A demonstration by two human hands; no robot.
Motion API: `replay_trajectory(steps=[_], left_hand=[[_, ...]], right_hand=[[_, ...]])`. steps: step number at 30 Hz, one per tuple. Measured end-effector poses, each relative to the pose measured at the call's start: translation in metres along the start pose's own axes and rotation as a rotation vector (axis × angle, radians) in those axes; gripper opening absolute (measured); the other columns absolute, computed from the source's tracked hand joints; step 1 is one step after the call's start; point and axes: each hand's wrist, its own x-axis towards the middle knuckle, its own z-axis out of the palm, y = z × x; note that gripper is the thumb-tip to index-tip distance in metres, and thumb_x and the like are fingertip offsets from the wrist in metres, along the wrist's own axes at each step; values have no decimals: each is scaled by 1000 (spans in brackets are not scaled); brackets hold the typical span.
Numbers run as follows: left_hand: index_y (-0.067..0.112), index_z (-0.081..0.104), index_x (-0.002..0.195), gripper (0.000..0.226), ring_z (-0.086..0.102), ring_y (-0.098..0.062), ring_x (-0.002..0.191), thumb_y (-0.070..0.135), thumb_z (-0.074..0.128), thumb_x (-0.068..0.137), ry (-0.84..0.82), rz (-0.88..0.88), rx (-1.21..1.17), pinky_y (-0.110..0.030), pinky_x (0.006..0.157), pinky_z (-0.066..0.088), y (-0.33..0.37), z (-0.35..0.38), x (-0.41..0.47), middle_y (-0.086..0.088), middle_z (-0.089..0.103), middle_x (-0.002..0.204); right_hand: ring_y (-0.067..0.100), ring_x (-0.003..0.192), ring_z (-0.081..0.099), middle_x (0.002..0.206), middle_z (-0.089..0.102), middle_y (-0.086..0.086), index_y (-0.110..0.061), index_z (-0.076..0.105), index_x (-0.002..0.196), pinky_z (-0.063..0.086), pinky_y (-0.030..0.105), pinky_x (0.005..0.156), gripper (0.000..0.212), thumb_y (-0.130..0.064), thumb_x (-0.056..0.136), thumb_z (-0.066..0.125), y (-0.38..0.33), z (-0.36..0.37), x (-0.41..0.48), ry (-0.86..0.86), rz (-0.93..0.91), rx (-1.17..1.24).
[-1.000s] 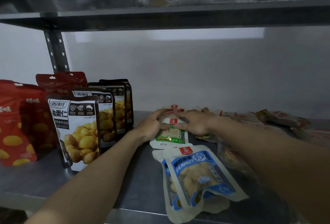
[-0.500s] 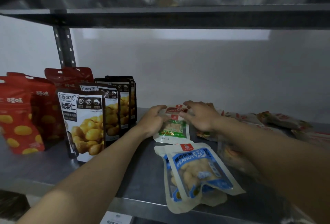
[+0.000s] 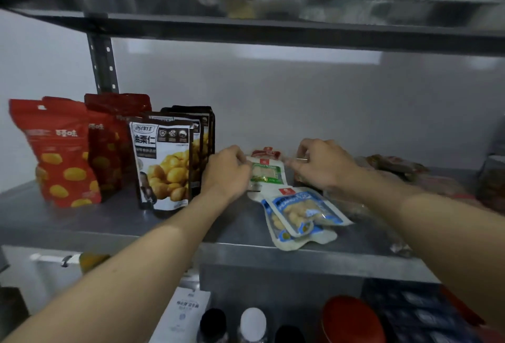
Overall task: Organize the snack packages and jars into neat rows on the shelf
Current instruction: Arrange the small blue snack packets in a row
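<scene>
Both hands were at the middle of the shelf [image 3: 109,222], working on a small green packet [image 3: 266,173] that lay flat, just behind the two overlapping blue peanut packets [image 3: 300,211]. The left hand [image 3: 226,170] had its grip closed on the packet's left upper edge, fingers curled round it. The right hand [image 3: 322,165] was curled too, with thumb and forefinger reaching toward the packet's right corner. I could not tell whether that grip had actually caught the film or only hovered beside it.

To my eye the step was squaring this packet into a row. It would go best with both top corners pinched evenly, so that the thin pouch slid straight instead of twisting, and its lower edge set parallel to the shelf front. A red-topped packet [image 3: 266,153] sat just behind it and would want the same alignment.

The left wrist was very near the upright black chestnut bags [image 3: 164,162], with the red bags [image 3: 62,151] farther left. A careless elbow could topple that finished row. The loose packets [image 3: 396,165] heaped at the right looked unsorted.
</scene>
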Motion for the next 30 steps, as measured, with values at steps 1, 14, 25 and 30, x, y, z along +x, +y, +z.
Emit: replay_trajectory(steps=[1,14,25,30], left_hand=[[21,62,84,9,63,-27,83,25,55,86,-62,-19,5,-35,75,53,1,-1,-7,-6,67,81],[18,62,112,26,59,-25,107,15,62,87,-203,-298,-130,-32,89,50,14,11,-38,-7,63,120],[12,72,80,20,70,-29,79,10,55,91,29,-423,-333,-42,74,60,3,12,-24,-9,70,89],[7,75,89,19,62,-18,84,9,57,92,33,-375,-300,-27,78,52,-10,13,-9,-8,71,98]], right_hand=[[30,94,60,104,66,9,-21,59,99,52,40,81,43,-62,86,55,-6,-2,-10,-19,28,-29],[19,84,54,96,59,-3,-19,52,88,41,30,66,58,-75,73,60,-50,-1,-68,2,124,-127],[24,94,54,107,54,4,-21,46,88,44,35,71,54,-54,61,79,-46,9,-60,66,120,75],[20,79,55,87,58,-1,-23,47,78,43,32,64,54,-66,60,74,-38,17,-51,108,115,45]])
